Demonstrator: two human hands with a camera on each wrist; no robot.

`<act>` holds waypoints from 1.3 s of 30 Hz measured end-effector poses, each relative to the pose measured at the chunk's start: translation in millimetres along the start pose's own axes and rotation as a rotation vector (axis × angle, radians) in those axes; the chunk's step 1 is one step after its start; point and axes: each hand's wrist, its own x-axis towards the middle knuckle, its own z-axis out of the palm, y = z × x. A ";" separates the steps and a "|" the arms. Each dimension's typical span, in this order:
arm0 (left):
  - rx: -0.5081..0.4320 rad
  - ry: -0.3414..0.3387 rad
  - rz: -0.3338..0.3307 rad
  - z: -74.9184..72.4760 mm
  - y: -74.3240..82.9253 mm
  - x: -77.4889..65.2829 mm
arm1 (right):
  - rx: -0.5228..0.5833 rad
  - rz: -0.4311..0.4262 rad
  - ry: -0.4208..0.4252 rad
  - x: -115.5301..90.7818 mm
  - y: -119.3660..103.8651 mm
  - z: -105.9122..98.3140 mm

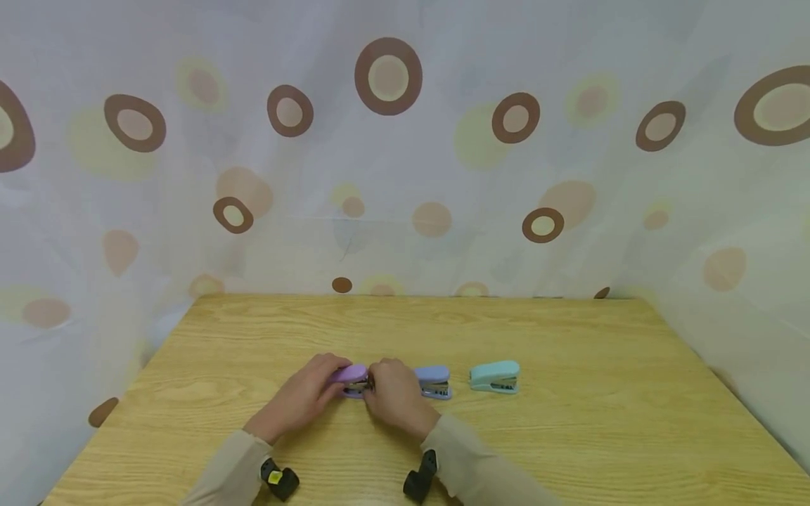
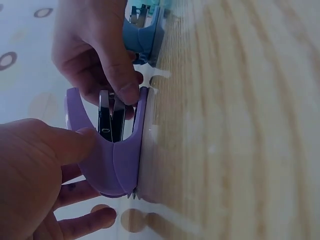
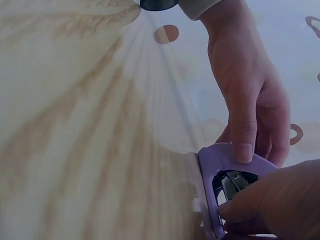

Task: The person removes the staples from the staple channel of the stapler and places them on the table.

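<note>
A purple stapler (image 1: 350, 374) stands on its base on the wooden table, its mouth facing right. My left hand (image 1: 305, 393) holds its rear body, the thumb on the near side and fingers on the far side, as the left wrist view also shows. At the front end, my right hand (image 1: 399, 397) pinches the lower jaw, with the thumb tip beside the metal staple channel (image 2: 111, 117). In the right wrist view both hands meet at the purple stapler (image 3: 220, 157). Just right of the right hand sits a blue stapler (image 1: 434, 381), partly hidden by that hand.
A mint-green stapler (image 1: 496, 377) stands farther right in the same row. The wooden table (image 1: 601, 436) reaches back to a patterned curtain (image 1: 392, 169), which also hangs along both sides. Each wrist carries a small black camera (image 1: 420, 478).
</note>
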 end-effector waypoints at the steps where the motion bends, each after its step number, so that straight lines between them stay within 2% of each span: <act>1: -0.004 -0.003 0.004 -0.3 0.0 0.2 | -0.009 0.006 0.005 0.3 -0.4 0.7; 8: 0.002 -0.012 0.014 -3.6 -0.2 0.5 | -0.034 0.028 0.009 1.4 -2.9 2.4; 16: 0.040 -0.006 0.011 -1.3 4.4 4.3 | -0.018 0.087 -0.039 -0.2 -0.8 0.6; 24: 0.083 -0.039 -0.015 2.9 7.2 4.5 | -0.009 0.070 -0.024 -2.9 2.5 0.5; 30: 0.091 -0.001 0.008 3.1 8.9 3.8 | -0.019 0.062 -0.028 -3.2 1.8 1.9; 34: 0.068 0.029 -0.004 4.6 12.1 7.4 | -0.037 0.068 -0.035 -0.9 1.8 1.0; 39: 0.044 0.018 -0.020 6.3 12.7 11.8 | -0.042 0.072 -0.062 2.7 -1.5 2.9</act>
